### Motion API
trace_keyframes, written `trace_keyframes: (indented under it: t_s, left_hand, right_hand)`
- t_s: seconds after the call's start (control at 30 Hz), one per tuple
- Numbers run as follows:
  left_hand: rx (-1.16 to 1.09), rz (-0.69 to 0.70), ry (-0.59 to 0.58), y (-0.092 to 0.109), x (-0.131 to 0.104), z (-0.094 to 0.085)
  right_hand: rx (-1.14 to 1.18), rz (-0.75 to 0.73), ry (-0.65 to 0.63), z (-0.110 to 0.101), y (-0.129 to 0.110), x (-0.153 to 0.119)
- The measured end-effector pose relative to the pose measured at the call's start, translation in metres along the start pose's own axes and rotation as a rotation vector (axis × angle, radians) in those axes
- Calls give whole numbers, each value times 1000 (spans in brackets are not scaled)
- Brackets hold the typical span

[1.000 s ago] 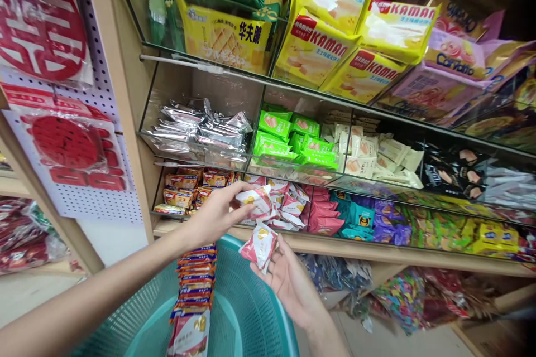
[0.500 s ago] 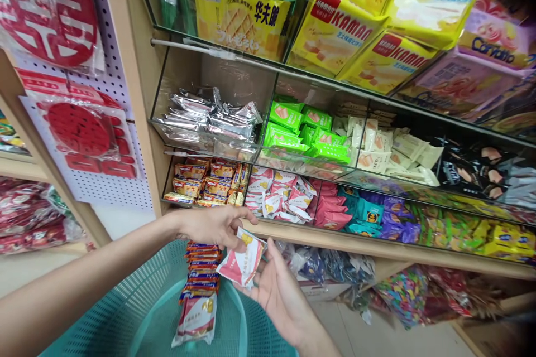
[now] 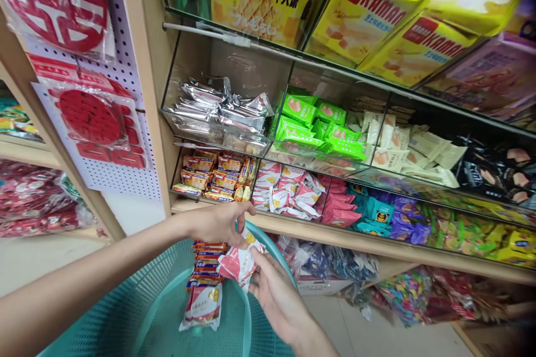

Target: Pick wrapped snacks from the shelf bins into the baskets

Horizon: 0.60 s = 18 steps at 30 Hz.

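Note:
A pink-and-white snack packet (image 3: 239, 264) hangs over the basket between my two hands. My left hand (image 3: 221, 225) pinches its upper edge with thumb and fingers. From the lower right, my right hand (image 3: 272, 284) grips the packet's right side, thumb on top. Below them is a teal plastic basket (image 3: 159, 290). Inside it lies a row of orange-and-blue wrapped snacks (image 3: 208, 262), with another pink-and-white packet (image 3: 204, 305) at the near end of the row.
A bottom bin of pink-and-white packets (image 3: 288, 192) is just beyond my hands, beside orange-wrapped snacks (image 3: 218, 175). Silver packets (image 3: 226, 109) and green packets (image 3: 318, 125) fill bins above. A wooden shelf edge (image 3: 335, 242) runs in front. Bagged goods (image 3: 326, 259) lie beneath.
The view has shifted slightly, so the shelves appear further right. My right thumb has closed onto the packet, which now looks creased and turned.

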<state>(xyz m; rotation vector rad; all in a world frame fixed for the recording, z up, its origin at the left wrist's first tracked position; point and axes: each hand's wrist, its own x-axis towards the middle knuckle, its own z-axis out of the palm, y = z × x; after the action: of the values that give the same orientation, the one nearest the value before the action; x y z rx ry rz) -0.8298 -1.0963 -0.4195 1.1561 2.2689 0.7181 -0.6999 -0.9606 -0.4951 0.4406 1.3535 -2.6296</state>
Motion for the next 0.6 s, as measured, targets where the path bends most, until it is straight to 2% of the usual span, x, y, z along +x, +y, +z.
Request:
trace_keyframes:
  t_s: [0.1, 0.17, 0.3, 0.43, 0.6]
  left_hand:
    - [278, -81, 135, 17, -16, 6]
    - [474, -152, 237, 32, -27, 16]
    - [623, -234, 239, 52, -43, 47]
    - [662, -207, 222, 43, -48, 77]
    - [746, -205, 248, 18, -58, 101]
  right_hand:
    - [11, 1, 32, 0, 2, 1]
    - [47, -1, 65, 2, 5, 1]
    - [178, 15, 106, 12, 12, -2]
    - [207, 50, 58, 23, 23, -7]
    - [219, 107, 111, 29, 39, -10]
